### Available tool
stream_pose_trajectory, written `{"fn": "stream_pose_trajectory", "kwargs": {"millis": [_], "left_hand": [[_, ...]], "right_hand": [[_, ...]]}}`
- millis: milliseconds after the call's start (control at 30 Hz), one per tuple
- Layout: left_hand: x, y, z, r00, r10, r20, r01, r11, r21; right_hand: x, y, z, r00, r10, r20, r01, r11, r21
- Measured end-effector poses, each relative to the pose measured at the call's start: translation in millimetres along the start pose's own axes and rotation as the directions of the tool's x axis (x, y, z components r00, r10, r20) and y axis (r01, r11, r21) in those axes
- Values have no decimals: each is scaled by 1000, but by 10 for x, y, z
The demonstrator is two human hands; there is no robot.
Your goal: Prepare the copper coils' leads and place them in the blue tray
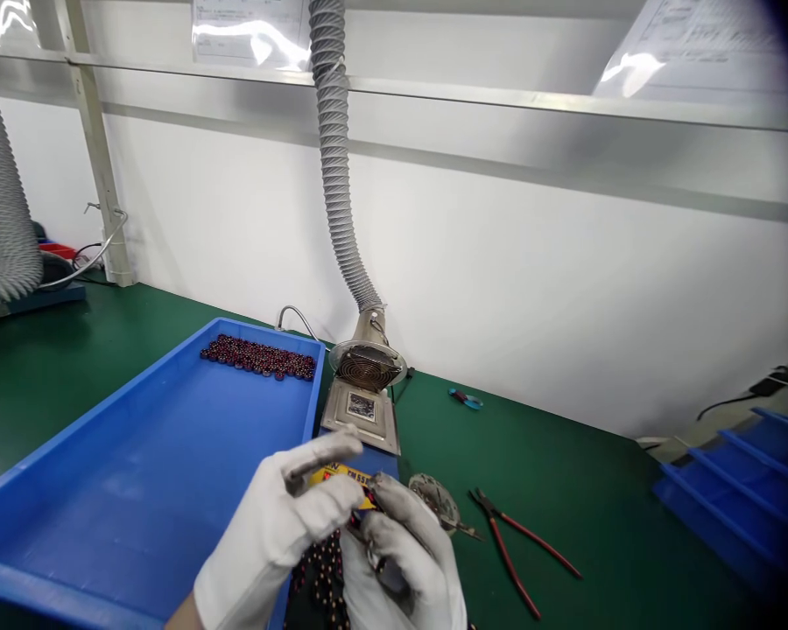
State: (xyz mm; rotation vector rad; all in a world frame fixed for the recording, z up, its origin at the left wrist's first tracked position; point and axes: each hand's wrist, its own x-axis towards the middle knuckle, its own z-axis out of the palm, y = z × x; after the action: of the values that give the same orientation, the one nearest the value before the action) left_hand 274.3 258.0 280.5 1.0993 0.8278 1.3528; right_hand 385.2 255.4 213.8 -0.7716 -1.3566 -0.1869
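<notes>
My left hand [272, 516], in a white glove with darkened fingertips, has its index finger stretched out, apart from the thumb. Its thumb side comes close to my right hand [411, 542], also gloved. The right fingers are curled around something dark and partly metallic that I cannot make out. Below and between the hands lie many small dark parts with copper-coloured dots [325, 573]. Behind the fingers shows a yellow label [341, 472], partly covered. Just past the right hand is a round dish [435, 499] with greyish residue.
A large blue tray [184, 472] at left holds a cluster of dark reddish parts [259, 357]. A solder pot [362, 409] stands under a fume duct [334, 149]. Red-handled pliers [518, 542], a small teal-handled tool [466, 399] and blue bins [742, 490] are to the right.
</notes>
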Motion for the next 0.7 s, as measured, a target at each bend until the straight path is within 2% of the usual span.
{"fn": "stream_pose_trajectory", "kwargs": {"millis": [67,133,267,400,467,533,600,667,700], "left_hand": [[0,16,26,998,-23,56,19,998,66],[4,0,33,1000,5,15,-6,998,63],[47,-75,-71,984,81,-157,-86,996,-26],[93,-92,-225,904,192,-381,-256,959,-124],[73,-55,-270,872,195,-448,-258,963,-83],[0,-7,-295,874,200,-443,-213,977,20],[-130,11,-321,890,281,-359,-202,949,241],[-294,-37,-364,881,408,-242,-267,848,457],[-375,-88,-393,867,449,-216,-298,815,497]], "right_hand": [[-1,-2,14,1000,-24,13,24,999,27],[-7,-13,21,999,-34,32,33,998,44],[-2,-67,28,999,18,39,-18,1000,17],[17,-116,43,995,97,19,-98,995,21],[30,-114,48,990,138,21,-139,986,89],[62,-86,38,980,188,56,-195,967,165],[135,-21,3,958,259,125,-282,928,243],[263,93,-54,908,347,236,-406,867,288],[347,170,-87,864,400,304,-484,825,290]]}}
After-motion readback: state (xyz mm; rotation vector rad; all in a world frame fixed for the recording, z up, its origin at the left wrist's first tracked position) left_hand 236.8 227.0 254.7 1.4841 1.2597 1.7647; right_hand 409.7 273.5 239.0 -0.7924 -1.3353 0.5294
